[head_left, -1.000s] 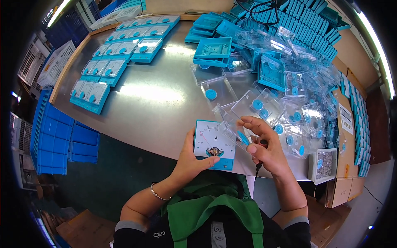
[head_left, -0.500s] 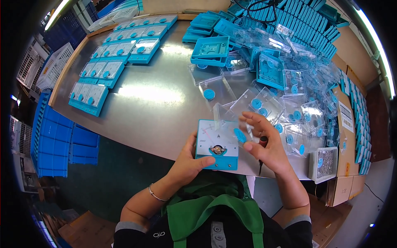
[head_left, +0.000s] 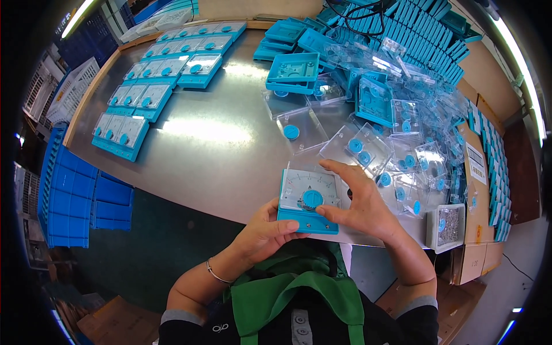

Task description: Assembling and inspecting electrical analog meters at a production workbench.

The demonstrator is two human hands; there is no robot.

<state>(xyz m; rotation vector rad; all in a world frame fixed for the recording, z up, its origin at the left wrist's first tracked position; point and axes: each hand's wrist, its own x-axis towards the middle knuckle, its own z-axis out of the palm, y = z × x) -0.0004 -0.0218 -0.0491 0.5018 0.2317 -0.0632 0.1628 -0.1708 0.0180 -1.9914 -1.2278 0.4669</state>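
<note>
Looking down on a workbench. At the near edge, in front of the chest, a meter [head_left: 299, 185], face up and slightly tilted. Clamped by the left hand [head_left: 265, 231] at its lower left corner, thumb on the front. Around its right side, the right hand [head_left: 365, 201], thumb and forefinger spread, thumb tip beside the round blue disc [head_left: 312, 199]; cannot tell whether gripping or only touching.

Just beyond and to the right, crowding that side of the bench, loose covers [head_left: 299, 127], overlapping, rising into a jumbled heap [head_left: 425, 86]. Among these, open blue cases [head_left: 292, 70], some stacked, with more packed in tight rows behind under a black cable [head_left: 382, 17]. At the right edge, a white bin [head_left: 432, 233] of small shiny pieces, too tiny to make out, next to a cardboard box [head_left: 476, 172]. At far left, well apart from the hands, more meters [head_left: 133, 133] in stepped rows.

Covers of clear, glossy, boxy plastic with ridged blue discs; cases shallow, rectangular and moulded; meter white-faced above a blue strip.

Bench top [head_left: 213, 167] of smooth grey metal, streaked with glare, edged in wood. Below left, ribbed blue crates [head_left: 66, 195] on a dark green floor [head_left: 167, 230]. Overhead, bright tube lights [head_left: 80, 18].
</note>
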